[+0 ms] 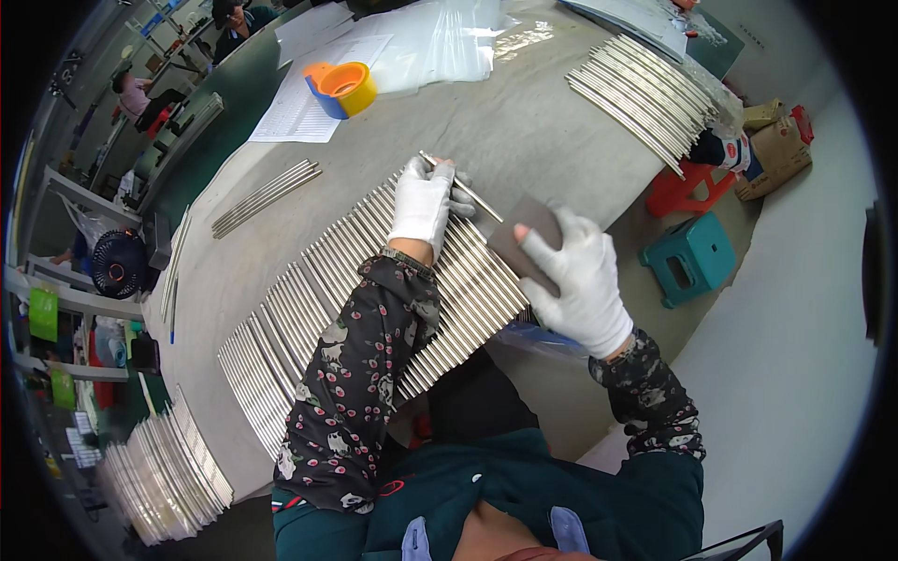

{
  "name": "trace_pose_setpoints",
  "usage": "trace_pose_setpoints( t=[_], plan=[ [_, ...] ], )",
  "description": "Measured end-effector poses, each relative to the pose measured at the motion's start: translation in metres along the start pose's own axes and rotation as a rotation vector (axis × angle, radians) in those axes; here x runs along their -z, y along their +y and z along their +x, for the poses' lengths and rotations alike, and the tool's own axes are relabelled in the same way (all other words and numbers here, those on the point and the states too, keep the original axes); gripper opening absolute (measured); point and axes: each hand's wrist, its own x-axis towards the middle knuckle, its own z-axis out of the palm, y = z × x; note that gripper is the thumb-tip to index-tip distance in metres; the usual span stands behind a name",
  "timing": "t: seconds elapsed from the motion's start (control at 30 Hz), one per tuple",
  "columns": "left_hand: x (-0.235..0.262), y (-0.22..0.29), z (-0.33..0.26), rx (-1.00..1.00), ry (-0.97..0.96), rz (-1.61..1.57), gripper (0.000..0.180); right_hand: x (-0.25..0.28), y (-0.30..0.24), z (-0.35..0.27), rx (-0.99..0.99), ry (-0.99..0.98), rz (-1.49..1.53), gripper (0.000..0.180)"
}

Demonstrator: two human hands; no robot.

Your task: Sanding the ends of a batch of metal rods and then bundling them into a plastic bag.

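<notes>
Your left hand (423,204) closes on one metal rod (481,203), above the row of rods (472,285) along the near edge of the counter (510,122). Your right hand (585,280) grips a brown block (506,246) at that rod's right end; blur hides whether they touch. You appear to be rubbing the rod, so the next stroke calls for a steady left hold. The paper sheet (290,117) toward the counter's far edge has print too small to read.
</notes>
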Motion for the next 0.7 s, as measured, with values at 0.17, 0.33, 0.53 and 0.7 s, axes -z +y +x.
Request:
trace_pose_setpoints(
  t=[0.17, 0.33, 0.53, 0.7],
  plan=[
    [-0.003, 0.0, 0.002, 0.017, 0.002, -0.006, 0.017, 0.012, 0.007, 0.007, -0.09, 0.046, -0.019, 0.05],
    [-0.004, -0.001, -0.001, 0.0, 0.049, -0.012, 0.018, 0.002, 0.025, 0.0, -0.254, 0.041, -0.253, 0.053],
    [-0.006, 0.002, 0.0, 0.01, 0.076, -0.001, 0.021, 0.004, 0.019, 0.001, -0.127, 0.022, -0.13, 0.049],
    [-0.005, 0.0, 0.002, 0.018, 0.064, -0.002, 0.021, 0.006, 0.005, -0.002, 0.054, -0.045, 0.059, 0.049]
  ],
)
